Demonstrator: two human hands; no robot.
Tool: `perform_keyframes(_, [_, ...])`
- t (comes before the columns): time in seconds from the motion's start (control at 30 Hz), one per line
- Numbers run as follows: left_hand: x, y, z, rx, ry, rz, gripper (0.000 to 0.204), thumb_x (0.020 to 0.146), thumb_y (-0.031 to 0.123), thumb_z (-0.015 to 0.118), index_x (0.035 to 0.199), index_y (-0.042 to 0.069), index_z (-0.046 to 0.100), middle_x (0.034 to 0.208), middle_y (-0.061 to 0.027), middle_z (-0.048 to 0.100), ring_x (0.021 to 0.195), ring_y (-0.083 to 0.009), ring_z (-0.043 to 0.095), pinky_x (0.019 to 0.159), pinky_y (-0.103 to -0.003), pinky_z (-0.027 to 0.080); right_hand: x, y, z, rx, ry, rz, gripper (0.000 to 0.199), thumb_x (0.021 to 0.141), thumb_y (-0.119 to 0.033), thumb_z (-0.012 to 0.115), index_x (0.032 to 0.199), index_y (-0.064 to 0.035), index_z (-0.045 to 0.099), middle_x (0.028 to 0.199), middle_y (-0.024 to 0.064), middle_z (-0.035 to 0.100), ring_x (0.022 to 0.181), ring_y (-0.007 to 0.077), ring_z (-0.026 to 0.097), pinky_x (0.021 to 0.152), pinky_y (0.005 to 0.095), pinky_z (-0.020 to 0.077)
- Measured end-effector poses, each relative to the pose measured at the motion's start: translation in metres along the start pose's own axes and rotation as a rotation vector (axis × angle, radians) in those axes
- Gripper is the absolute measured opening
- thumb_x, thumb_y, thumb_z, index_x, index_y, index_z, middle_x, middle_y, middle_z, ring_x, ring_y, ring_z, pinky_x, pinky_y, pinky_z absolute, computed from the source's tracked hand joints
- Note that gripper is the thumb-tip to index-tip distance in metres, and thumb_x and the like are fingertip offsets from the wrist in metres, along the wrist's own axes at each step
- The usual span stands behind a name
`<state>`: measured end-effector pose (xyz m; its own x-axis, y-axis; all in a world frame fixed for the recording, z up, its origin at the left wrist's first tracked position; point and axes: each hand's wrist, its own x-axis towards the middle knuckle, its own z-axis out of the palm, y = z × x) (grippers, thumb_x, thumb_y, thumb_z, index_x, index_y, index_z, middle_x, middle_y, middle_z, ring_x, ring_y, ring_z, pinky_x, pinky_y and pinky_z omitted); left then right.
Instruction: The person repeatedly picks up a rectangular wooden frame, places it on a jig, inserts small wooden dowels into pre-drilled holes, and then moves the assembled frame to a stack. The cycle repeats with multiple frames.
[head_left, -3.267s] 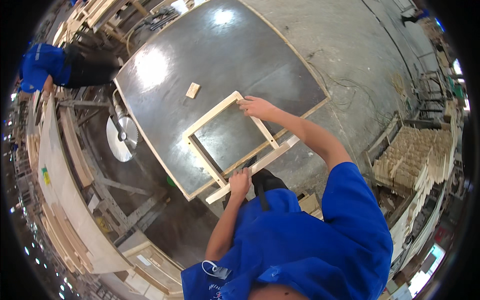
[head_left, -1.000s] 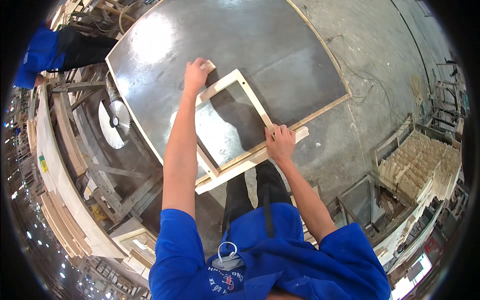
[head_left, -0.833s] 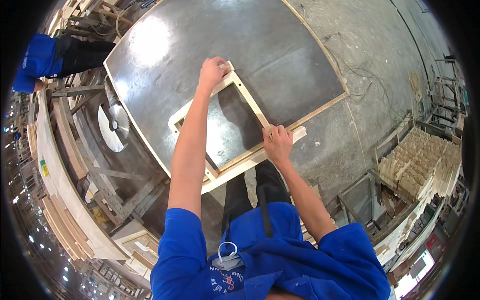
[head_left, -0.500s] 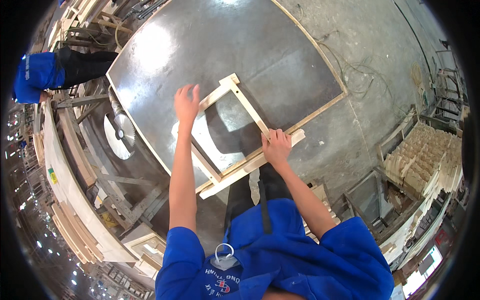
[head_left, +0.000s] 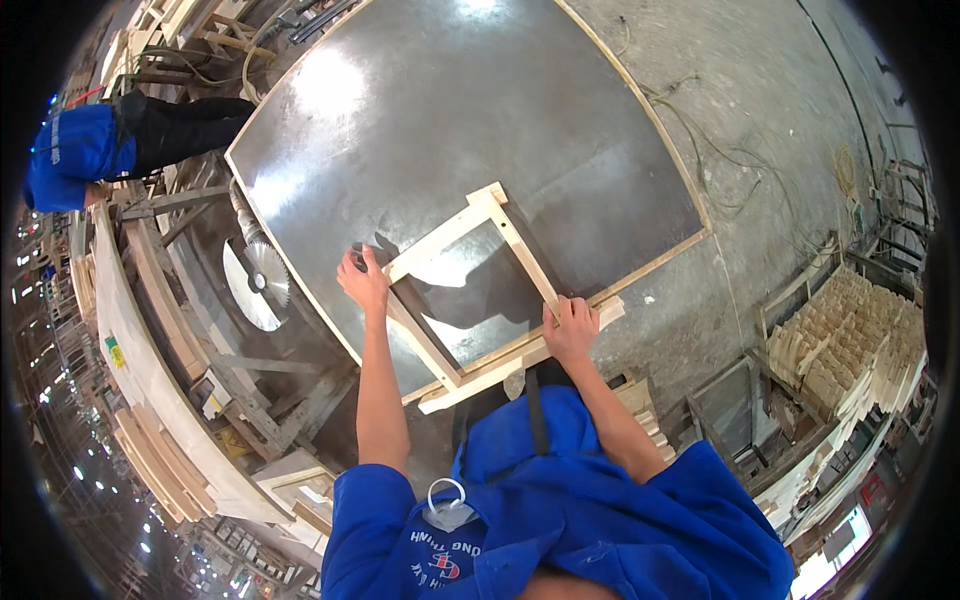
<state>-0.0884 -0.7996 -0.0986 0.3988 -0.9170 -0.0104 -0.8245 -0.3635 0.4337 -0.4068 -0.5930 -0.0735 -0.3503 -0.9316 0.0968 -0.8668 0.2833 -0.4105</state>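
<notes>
Our hands are apart. Our left hand (head_left: 365,280) is just beside the left far corner of the wooden frame (head_left: 527,257), thumb and fingers parted around a dark patch; we can't tell if that's shadow or something held, nor whether the hand touches wood. Our right hand (head_left: 573,328) is clamped on the frame's near right end, by the long strip (head_left: 500,368) running along the near side. The frame is on the near part of the table (head_left: 420,140), with a small block (head_left: 491,192) against its right far corner. We see a saw blade (head_left: 259,283) left of the table, a co-worker (head_left: 85,150) beyond, stacked wood (head_left: 845,345) at right.
</notes>
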Motion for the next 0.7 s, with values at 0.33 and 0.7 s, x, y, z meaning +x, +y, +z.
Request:
perform_keyframes(0.33, [-0.004, 0.007, -0.003, 0.037, 0.009, -0.035, 0.053, 0.089, 0.042, 0.062, 0.126, 0.005, 0.057, 0.112, -0.0159, 0.058, 0.108, -0.0336, 0.052, 0.093, -0.046, 0.041, -0.002, 0.003, -0.004, 0.032, -0.065, -0.006, 0.03, 0.082, -0.031, 0.068, 0.1, -0.0076, 0.063, 0.084, 0.007, 0.054, 0.077, 0.0254, 0.057, 0.071, 0.0384, 0.0415])
perform_keyframes(0.7, [0.038, 0.068, 0.013, 0.22, -0.38, 0.315, 0.044, 0.084, 0.042, 0.062, 0.11, 0.007, 0.067, 0.096, -0.0117, 0.071, 0.087, -0.0321, 0.068, 0.077, -0.045, 0.052, -0.008, 0.005, -0.008, 0.09, 0.019, -0.009, 0.024, 0.079, -0.029, 0.07, 0.091, -0.0105, 0.059, 0.083, 0.0053, 0.052, 0.077, 0.0239, 0.056, 0.072, 0.0387, 0.0407])
